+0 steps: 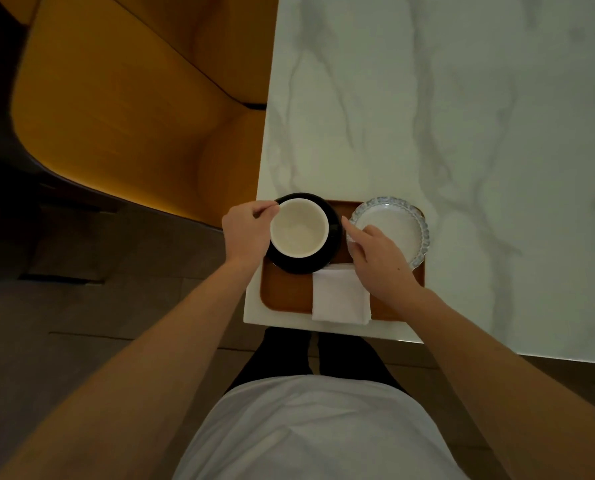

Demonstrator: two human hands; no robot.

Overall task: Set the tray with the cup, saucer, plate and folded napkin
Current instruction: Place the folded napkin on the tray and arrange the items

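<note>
- Now, all four items sit on the tray (282, 292); by my reading the task is in its last stage, with only fine adjustment of the cup and saucer left.
- The tray lies at the near left corner of the marble surface (427, 98), close to the edge.
- Saucer (334, 233): dark, on the tray's far left part; its left rim seems to overhang the tray edge slightly, so it may want nudging inward.
- Cup (299, 227): white, upright, standing on the saucer and roughly centred. It is empty.
- Plate (400, 223): pale with a scalloped rim, on the tray's far right part, just beside the saucer. Nothing lies on it.
- Napkin (339, 296): white, folded into a rectangle, on the tray's near middle; its far edge tucks under or touches the saucer rim, cannot tell which. Its near edge reaches the tray's front rim.
- Left hand (245, 230): fingers curled against the left side of the cup and saucer, thumb and forefinger pinched near the cup rim; whether it grips a handle there or the saucer edge, I cannot tell.
- Right hand (375, 258): loosely spread, forefinger extended to the saucer's right rim, palm over the plate's near edge; it holds nothing.
- Off the surface: an orange seat (122, 116) to the left, not part of the task.
</note>
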